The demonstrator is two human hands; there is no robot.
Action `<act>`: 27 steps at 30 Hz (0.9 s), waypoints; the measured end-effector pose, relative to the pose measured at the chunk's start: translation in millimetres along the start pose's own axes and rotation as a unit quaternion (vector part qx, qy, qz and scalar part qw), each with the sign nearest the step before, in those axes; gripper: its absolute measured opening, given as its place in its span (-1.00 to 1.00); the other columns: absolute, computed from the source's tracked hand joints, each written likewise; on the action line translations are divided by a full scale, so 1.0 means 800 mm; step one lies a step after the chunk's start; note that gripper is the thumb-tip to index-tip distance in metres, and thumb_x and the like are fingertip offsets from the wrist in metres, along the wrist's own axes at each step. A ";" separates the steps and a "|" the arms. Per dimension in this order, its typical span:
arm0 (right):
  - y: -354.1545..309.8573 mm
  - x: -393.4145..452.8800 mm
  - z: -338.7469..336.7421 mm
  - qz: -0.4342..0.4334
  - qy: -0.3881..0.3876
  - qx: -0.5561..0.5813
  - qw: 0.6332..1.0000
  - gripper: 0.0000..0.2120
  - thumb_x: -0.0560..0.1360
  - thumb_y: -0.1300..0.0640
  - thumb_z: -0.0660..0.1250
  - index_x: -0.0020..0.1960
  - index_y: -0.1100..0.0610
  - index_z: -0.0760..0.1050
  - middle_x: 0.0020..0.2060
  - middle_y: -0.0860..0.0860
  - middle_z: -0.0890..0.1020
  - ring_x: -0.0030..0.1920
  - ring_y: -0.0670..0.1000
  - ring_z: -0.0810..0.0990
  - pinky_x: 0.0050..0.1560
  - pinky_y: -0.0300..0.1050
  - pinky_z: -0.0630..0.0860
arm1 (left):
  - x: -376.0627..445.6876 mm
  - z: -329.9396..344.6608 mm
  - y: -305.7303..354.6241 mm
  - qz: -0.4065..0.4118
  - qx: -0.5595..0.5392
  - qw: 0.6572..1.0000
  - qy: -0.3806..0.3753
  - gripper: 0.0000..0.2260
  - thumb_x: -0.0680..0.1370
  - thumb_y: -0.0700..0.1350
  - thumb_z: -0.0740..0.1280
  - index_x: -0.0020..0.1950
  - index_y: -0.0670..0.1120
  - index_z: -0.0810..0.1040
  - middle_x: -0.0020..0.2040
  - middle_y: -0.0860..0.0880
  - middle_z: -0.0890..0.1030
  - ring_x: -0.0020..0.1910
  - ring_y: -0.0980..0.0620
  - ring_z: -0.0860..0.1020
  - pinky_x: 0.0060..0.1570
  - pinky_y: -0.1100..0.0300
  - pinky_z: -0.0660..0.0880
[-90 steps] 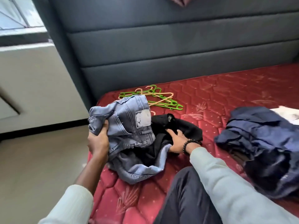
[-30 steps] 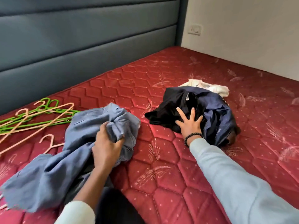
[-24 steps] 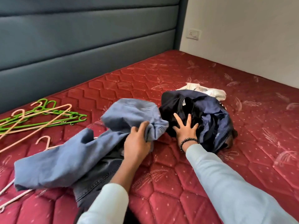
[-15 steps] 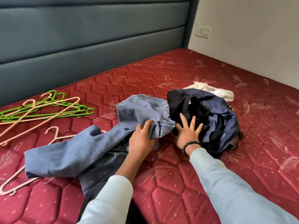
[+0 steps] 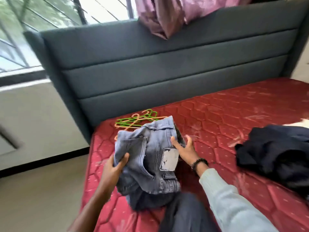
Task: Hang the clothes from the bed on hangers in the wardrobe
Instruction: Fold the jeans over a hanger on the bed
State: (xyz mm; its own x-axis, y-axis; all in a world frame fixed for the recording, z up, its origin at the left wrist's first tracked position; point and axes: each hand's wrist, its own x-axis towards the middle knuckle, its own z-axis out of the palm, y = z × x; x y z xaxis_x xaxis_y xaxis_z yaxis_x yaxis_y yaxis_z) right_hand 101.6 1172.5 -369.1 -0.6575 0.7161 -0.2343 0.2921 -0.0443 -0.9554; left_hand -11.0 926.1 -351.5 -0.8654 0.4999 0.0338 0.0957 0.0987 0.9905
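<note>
Several hangers (image 5: 137, 120), green and orange, lie at twelve o'clock just behind the jeans (image 5: 148, 158), partly hidden by them; a dark clothes pile (image 5: 274, 154) sits at three o'clock on the mattress (image 5: 234, 114). Your left hand (image 5: 113, 169) grips the jeans' edge; your right hand (image 5: 185, 149) pinches the waistband. Half a second ago both hands were at the pile.
</note>
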 end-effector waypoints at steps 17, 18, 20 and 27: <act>-0.079 -0.044 0.275 -0.037 -0.216 -0.032 0.975 -0.88 0.50 0.26 0.39 -0.09 0.07 0.51 -0.13 0.05 0.57 -0.26 -0.01 0.57 -0.30 -0.15 0.60 | -0.095 -0.099 -0.064 -0.011 0.263 0.953 0.151 -0.06 0.27 0.17 0.52 0.53 0.29 0.07 0.37 0.05 0.43 0.27 -0.09 0.51 0.18 -0.06 0.52; -0.081 -0.042 0.271 -0.051 -0.245 -0.061 0.966 -0.82 0.53 0.38 0.31 -0.02 0.11 0.49 -0.09 0.06 0.56 -0.26 -0.01 0.57 -0.33 -0.18 0.60 | -0.093 -0.111 -0.066 -0.031 0.213 0.961 0.176 -0.19 0.33 0.06 0.51 0.49 0.30 0.19 0.26 0.06 0.56 0.15 -0.08 0.59 0.09 -0.02 0.56; -0.082 -0.036 0.262 -0.099 -0.258 -0.134 0.952 -0.72 0.51 0.44 0.28 0.07 0.09 0.50 0.02 0.08 0.57 -0.14 0.05 0.63 -0.16 -0.06 0.67 | -0.085 -0.134 -0.068 -0.060 0.147 0.965 0.208 -0.50 0.39 -0.09 0.49 0.31 0.14 0.51 0.05 0.04 0.70 0.04 -0.05 0.65 -0.03 0.07 0.56; -0.112 -0.009 0.269 -0.303 -0.173 -0.483 0.803 -0.42 0.40 -0.13 0.49 0.38 -0.16 0.42 0.31 0.03 0.41 0.36 0.09 0.40 0.39 0.04 0.38 | -0.083 -0.244 -0.015 -0.005 -0.096 0.972 0.216 -0.61 0.36 -0.53 0.28 0.02 -0.15 0.66 -0.09 -0.07 0.73 -0.07 -0.04 0.67 -0.01 0.08 0.63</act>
State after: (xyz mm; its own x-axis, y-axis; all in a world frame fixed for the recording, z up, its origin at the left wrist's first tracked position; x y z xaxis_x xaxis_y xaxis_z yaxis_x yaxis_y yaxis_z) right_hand -69.5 1021.4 -320.7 -0.9872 0.1577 0.0247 0.1379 0.9205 -0.3657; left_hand -51.1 723.7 -339.8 -0.9955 0.0876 0.0361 0.0290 -0.0809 0.9963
